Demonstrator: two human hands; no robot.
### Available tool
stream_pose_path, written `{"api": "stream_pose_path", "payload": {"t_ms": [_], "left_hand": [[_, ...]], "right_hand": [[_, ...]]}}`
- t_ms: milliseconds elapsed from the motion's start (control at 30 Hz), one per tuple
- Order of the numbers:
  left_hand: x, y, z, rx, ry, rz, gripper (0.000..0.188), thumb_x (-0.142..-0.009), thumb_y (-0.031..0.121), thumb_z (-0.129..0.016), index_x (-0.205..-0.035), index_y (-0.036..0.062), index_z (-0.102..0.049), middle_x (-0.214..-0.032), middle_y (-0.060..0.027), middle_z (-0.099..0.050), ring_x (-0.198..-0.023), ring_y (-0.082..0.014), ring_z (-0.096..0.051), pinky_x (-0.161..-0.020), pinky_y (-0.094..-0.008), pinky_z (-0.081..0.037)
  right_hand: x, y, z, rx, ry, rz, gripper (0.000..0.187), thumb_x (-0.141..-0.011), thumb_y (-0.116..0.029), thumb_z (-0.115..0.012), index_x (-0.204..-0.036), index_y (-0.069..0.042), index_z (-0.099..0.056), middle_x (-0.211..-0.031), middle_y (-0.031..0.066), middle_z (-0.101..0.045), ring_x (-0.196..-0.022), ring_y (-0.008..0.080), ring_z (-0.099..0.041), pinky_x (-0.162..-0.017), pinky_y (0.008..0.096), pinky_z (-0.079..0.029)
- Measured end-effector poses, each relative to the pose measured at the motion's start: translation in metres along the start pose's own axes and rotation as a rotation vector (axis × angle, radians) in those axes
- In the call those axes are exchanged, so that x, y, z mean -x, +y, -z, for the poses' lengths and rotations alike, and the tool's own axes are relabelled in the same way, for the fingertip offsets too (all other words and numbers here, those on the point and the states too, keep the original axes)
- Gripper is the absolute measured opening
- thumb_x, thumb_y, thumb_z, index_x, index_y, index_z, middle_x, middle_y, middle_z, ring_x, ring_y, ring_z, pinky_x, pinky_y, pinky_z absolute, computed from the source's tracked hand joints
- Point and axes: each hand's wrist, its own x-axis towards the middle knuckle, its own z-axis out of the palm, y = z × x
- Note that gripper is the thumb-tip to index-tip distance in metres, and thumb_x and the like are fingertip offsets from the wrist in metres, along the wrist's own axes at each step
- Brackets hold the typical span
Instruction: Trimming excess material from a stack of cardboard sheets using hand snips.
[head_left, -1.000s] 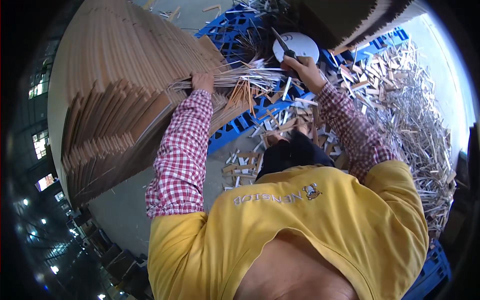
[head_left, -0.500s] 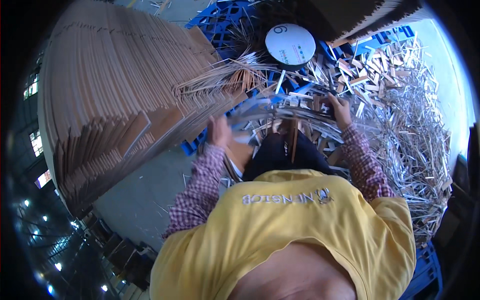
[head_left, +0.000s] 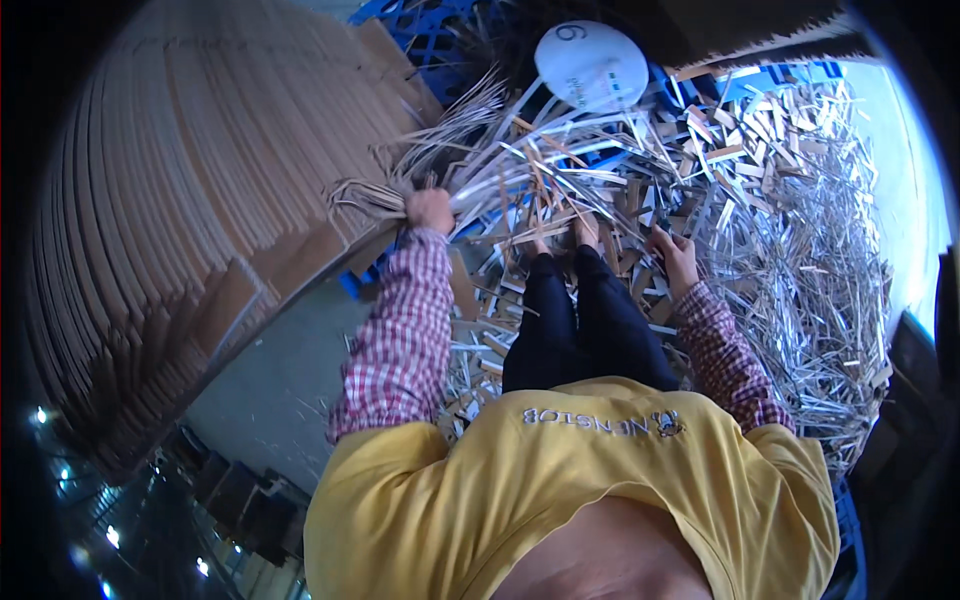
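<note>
My left hand [head_left: 430, 210] is closed around a bundle of thin cardboard strips [head_left: 368, 196] at the edge of a tall stack of brown cardboard sheets [head_left: 190, 150]. Long pale strips [head_left: 500, 165] fan out from beside that fist toward the middle, some of them blurred. My right hand [head_left: 675, 255] is off to the right, over the scrap, with its fingers bent together. Something small and dark shows by its fingertips, too unclear to name.
Cut cardboard scraps [head_left: 790, 240] cover the floor on the right and around my feet. A round white disc-topped object [head_left: 590, 66] stands ahead. Blue pallets [head_left: 425, 40] lie beyond, and another cardboard stack [head_left: 780, 45] is at the far right.
My left hand has moved up to the stack's edge and now grips strips there. The blurred strips between my hands have spread forward below the disc. My right hand has dropped slightly nearer.
</note>
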Motion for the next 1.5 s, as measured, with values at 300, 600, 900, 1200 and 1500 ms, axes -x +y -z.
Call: {"api": "stream_pose_path", "payload": {"t_ms": [300, 600, 900, 1200, 1500], "left_hand": [[0.327, 0.016, -0.262, 0.508, -0.385, 0.389, 0.04, -0.07, 0.023, -0.056, -0.105, 0.0054, -0.047, -0.09, -0.0202, -0.055, -0.083, -0.0334, -0.055, -0.073, -0.0426, -0.042], [0.125, 0.045, -0.074, 1.007, 0.256, 0.004, 0.053, -0.071, 0.015, -0.056, -0.12, 0.0066, -0.036, -0.115, -0.0227, -0.041, -0.103, -0.0333, -0.044, -0.085, -0.0401, -0.036], [-0.178, -0.032, -0.054, 0.088, -0.222, 0.093, 0.089, -0.058, 0.032, -0.07, -0.127, 0.0085, -0.019, -0.119, -0.0216, -0.04, -0.113, -0.0278, -0.038, -0.093, -0.0386, -0.029], [-0.045, 0.059, -0.178, 0.251, 0.055, -0.029, 0.017, -0.077, 0.018, -0.045, -0.078, 0.0056, -0.056, -0.072, -0.0154, -0.059, -0.067, -0.0257, -0.059, -0.058, -0.0369, -0.046], [0.121, 0.051, -0.262, 0.822, -0.19, -0.005, 0.043, -0.076, 0.012, -0.047, -0.116, -0.0005, -0.038, -0.11, -0.0199, -0.046, -0.1, -0.0267, -0.047, -0.084, -0.0372, -0.037]], "right_hand": [[-0.039, 0.003, -0.02, 0.25, -0.188, 0.007, 0.038, -0.075, -0.033, -0.058, -0.078, 0.005, -0.059, -0.07, 0.0062, -0.06, -0.059, 0.0094, -0.053, -0.053, 0.0214, -0.041], [-0.035, 0.013, -0.039, 0.216, -0.131, -0.099, 0.031, -0.077, -0.028, -0.056, -0.072, 0.002, -0.06, -0.066, 0.0044, -0.06, -0.058, 0.008, -0.052, -0.052, 0.0224, -0.04], [-0.002, 0.097, -0.064, 0.158, -0.176, -0.185, 0.035, -0.077, -0.033, -0.055, -0.066, 0.0, -0.06, -0.061, 0.0027, -0.058, -0.051, 0.0066, -0.046, -0.046, 0.0223, -0.034], [-0.019, 0.132, -0.029, 0.214, -0.082, -0.291, 0.038, -0.077, -0.035, -0.053, -0.066, 0.001, -0.059, -0.061, 0.0044, -0.057, -0.054, 0.0086, -0.05, -0.05, 0.0226, -0.038], [-0.045, 0.123, -0.058, 0.291, -0.176, -0.255, 0.034, -0.075, -0.03, -0.055, -0.066, 0.002, -0.057, -0.06, 0.0036, -0.056, -0.054, 0.0084, -0.051, -0.049, 0.0229, -0.039]]}}
